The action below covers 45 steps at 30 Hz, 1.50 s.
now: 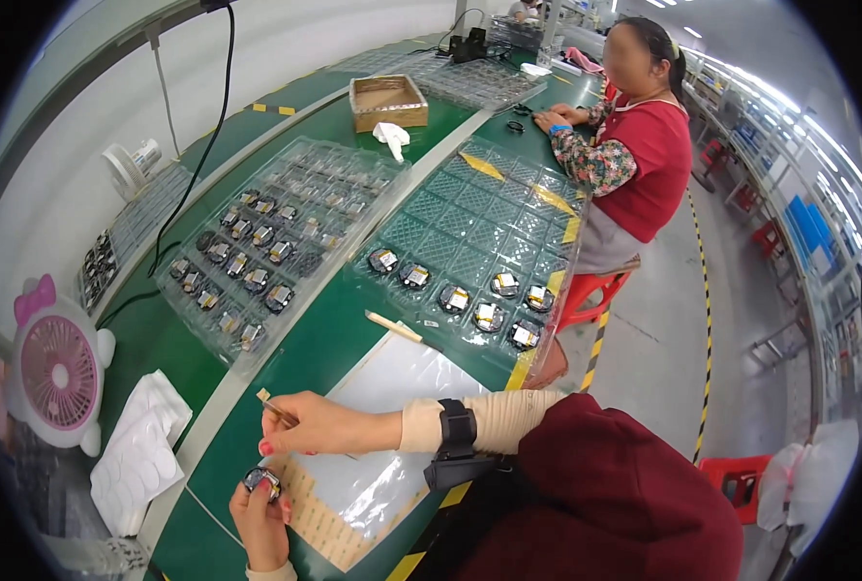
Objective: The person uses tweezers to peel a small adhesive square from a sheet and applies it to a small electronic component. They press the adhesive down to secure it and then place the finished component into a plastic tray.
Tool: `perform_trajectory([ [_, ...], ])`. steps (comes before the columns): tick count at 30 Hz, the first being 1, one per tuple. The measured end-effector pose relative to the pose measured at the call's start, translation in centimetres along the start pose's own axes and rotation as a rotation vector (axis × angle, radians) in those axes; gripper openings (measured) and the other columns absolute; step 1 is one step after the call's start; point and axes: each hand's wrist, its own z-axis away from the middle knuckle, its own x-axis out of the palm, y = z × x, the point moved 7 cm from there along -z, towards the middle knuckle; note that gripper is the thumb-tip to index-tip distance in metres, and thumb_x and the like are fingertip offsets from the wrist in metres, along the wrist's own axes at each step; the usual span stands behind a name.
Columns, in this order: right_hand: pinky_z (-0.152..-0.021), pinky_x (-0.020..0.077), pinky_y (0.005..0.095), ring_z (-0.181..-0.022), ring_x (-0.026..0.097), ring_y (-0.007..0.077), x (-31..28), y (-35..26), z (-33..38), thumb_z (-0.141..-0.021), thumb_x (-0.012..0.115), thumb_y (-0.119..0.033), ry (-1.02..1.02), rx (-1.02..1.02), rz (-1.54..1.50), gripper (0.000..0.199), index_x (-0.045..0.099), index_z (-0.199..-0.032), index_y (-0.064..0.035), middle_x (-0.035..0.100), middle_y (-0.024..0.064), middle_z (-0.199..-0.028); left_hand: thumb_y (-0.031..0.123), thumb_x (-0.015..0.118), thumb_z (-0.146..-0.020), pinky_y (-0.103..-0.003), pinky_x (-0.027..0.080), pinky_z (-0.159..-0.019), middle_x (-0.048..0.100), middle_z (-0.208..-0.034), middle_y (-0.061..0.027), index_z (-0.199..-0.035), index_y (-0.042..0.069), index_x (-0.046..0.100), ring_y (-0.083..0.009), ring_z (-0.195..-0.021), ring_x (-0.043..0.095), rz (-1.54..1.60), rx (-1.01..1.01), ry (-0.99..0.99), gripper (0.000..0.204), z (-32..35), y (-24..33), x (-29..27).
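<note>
Head view: pink fan (pixel 59 373) at far left, white foam pads (pixel 140 450) beside it. Left hand (pixel 259 518) low at bench edge, fingers curled, fingertips pinching small round dark part (pixel 262 479) above sheet of tan stickers (pixel 339 528). Right hand (pixel 319 424) just above, thumb and forefinger pressed on thin wooden stick (pixel 274 407). Clear tray of parts (pixel 257 257) behind on green bench (pixel 334 334). Second tray (pixel 469 247) to right, few parts in front row. Another stick (pixel 394 326) lies before it. Co-worker in red (pixel 634 145) seated further right.

Green table (pixel 334 339), pink fan (pixel 58 373)
</note>
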Motion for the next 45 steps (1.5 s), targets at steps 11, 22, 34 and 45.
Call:
perform_trajectory([
  [11,-0.045,0.0347,0.0229,-0.051,0.042,0.0051,-0.1,0.0,-0.1,-0.078,0.065,-0.016,-0.029,-0.061,0.076,0.020,0.054,-0.068,-0.0035,0.055,0.0002,-0.063,0.012,0.047,-0.086,-0.018,0.031,-0.039,0.050,-0.069,-0.0020,-0.093,-0.002,0.053,-0.0088,-0.048,0.045,-0.011,0.001,0.014,0.017,0.0,-0.1,-0.1],
  [22,-0.046,0.0368,0.0235,-0.050,0.043,0.0067,-0.2,0.4,-0.3,-0.083,0.057,-0.016,-0.023,-0.021,-0.009,0.017,0.053,-0.075,-0.0020,0.058,0.0030,-0.068,0.010,0.045,-0.085,-0.018,0.032,-0.040,0.051,-0.072,-0.0030,-0.094,-0.002,0.052,-0.0093,-0.049,0.046,0.017,0.030,0.021,0.016,0.0,0.0,-0.3],
  [34,-0.046,0.0372,0.0235,-0.050,0.044,0.0066,-0.3,0.1,-0.3,-0.082,0.056,-0.014,-0.023,-0.077,0.034,0.015,0.056,-0.075,-0.0004,0.059,0.0036,-0.067,0.011,0.048,-0.085,-0.019,0.032,-0.039,0.052,-0.073,-0.0031,-0.095,-0.002,0.052,-0.0090,-0.048,0.046,-0.009,0.032,0.015,0.017,0.0,0.0,-0.4],
  [45,-0.044,0.0359,0.0230,-0.050,0.044,0.0060,-0.6,-0.9,-0.1,-0.077,0.061,-0.011,-0.003,-0.163,0.051,0.012,0.058,-0.075,0.0001,0.060,0.0036,-0.067,0.016,0.052,-0.085,-0.019,0.035,-0.041,0.055,-0.086,-0.0063,-0.093,0.000,0.054,-0.0102,-0.053,0.050,-0.013,0.042,-0.033,0.018,-0.6,-0.8,-1.5],
])
